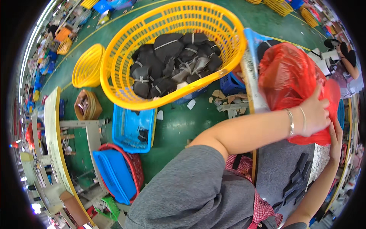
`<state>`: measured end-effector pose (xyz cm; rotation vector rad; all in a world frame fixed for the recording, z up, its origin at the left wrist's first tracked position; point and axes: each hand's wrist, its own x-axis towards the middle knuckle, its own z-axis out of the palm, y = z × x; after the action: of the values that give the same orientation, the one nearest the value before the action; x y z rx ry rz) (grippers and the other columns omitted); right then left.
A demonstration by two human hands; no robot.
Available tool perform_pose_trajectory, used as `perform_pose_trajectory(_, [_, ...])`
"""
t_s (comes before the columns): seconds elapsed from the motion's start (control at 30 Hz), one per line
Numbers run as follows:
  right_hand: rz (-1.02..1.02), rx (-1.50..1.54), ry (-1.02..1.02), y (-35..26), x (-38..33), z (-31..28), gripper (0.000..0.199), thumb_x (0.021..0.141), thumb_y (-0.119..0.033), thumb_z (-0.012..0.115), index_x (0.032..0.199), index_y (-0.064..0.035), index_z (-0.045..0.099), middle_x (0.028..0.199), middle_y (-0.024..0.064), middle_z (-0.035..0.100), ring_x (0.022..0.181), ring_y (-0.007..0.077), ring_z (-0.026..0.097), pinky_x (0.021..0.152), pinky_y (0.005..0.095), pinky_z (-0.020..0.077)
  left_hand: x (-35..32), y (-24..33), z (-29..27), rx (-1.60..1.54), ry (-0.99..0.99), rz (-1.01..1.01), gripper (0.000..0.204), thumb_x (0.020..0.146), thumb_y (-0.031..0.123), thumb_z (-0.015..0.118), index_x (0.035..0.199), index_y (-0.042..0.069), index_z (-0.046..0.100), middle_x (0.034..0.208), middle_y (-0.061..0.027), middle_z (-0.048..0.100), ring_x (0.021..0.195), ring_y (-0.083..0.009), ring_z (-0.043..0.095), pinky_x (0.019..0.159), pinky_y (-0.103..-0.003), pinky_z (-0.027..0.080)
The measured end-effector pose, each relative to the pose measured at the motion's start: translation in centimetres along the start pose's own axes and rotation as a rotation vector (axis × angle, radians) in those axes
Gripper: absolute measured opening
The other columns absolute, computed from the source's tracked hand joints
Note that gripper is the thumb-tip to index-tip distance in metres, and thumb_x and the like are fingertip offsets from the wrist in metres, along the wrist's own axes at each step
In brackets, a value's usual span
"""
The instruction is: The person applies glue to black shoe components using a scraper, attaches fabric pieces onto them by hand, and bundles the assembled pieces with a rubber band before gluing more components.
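Note:
A crinkled red plastic bag [286,72] bulges over the work table on my right; its contents are hidden. Two bracelets circle the wrist of my left hand [314,112], which reaches across with its fingers curled into the bag's plastic. Lower down, my right hand [335,141] grips the bag's near edge, its fingers partly covered by the red film. Just beyond the bag is a dark rounded piece [267,47] on light blue plastic. Flat black strips [297,177] lie on the grey tabletop [272,164] near my right forearm.
A large yellow basket [173,101] holds several black bundles tied with white bands. Below it are a blue crate [131,126] and a red basket [139,168] with blue trays [114,173]. Another yellow basket [87,66] stands farther left. A person [349,57] is at the far right.

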<state>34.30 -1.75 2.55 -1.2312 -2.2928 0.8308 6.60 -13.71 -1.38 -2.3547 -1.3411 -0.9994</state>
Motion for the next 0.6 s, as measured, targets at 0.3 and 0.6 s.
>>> perform_pose_trajectory(0.3, [0.199,0.074,-0.011,0.7,0.6,-2.2,0.045,0.106,-0.031,0.06,0.135,0.0033,0.058,0.123,0.0081,0.066,0.112,0.0139,0.061,0.1,0.0306,0.047,-0.8,2.3,5.2,0.031,0.126,-0.269,0.02,0.092,0.023,0.059,0.094,0.018,0.078,0.088,0.0002,0.072,0.101,-0.0216,0.062,0.102,-0.061,0.035])
perform_pose_trajectory(0.6, [0.176,0.228,0.254,7.6,1.0,-8.8,0.031,0.097,-0.006,0.055,0.125,0.0008,0.066,0.114,0.007,0.07,0.103,0.0163,0.066,0.092,0.0331,0.0534,-2.2,2.1,2.0,-0.756,0.675,-0.638,0.015,0.084,0.007,0.061,0.093,0.016,0.069,0.096,-0.0052,0.068,0.098,-0.027,0.058,0.096,-0.049,0.033])
